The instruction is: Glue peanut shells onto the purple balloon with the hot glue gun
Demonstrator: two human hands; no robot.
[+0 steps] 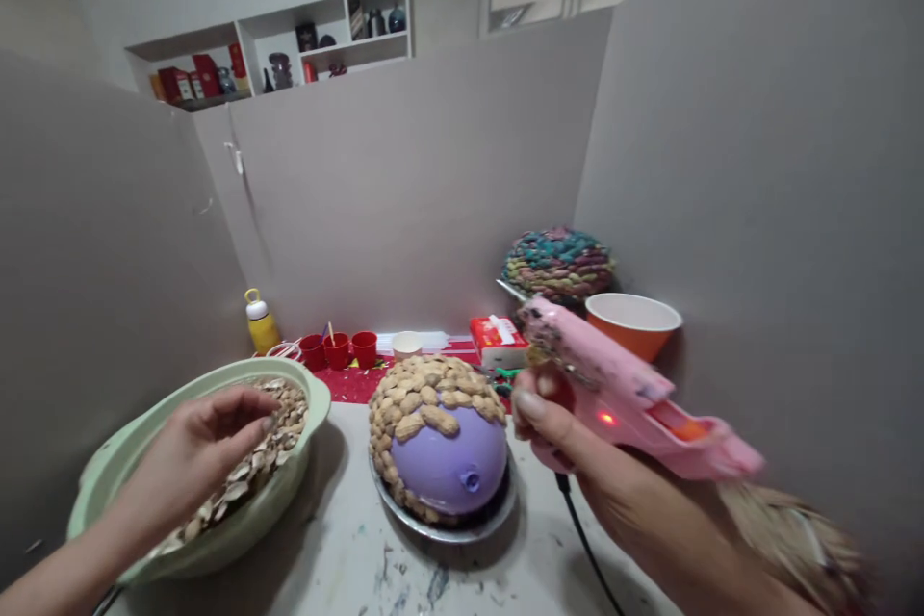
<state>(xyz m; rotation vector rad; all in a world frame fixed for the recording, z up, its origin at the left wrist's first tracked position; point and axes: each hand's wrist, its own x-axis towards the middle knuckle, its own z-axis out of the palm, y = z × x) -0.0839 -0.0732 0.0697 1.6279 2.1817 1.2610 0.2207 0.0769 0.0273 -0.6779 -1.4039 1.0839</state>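
Note:
My left hand point(206, 438) hangs over a light green basin point(318, 395) of peanut shells point(242, 491). Its thumb and fingertips come together in a pinch, and whatever is between them is too small to make out. My right hand point(577, 433) grips a pink glue gun point(613, 366), whose red light glows and whose nozzle points up and left. Between my hands a purple balloon point(448, 462), its knot facing me, sits in a round metal dish point(462, 533). Peanut shells glued close together point(425, 385) cover the balloon's top and left side.
Behind the balloon are several red cups point(365, 348), a cream bowl point(407, 345) and a tissue pack point(498, 339). A yellow bottle point(261, 325) stands at left. An orange bucket point(631, 332) and a colourful shell-like dome point(557, 263) stand at right. A black cord point(583, 539) trails below the glue gun.

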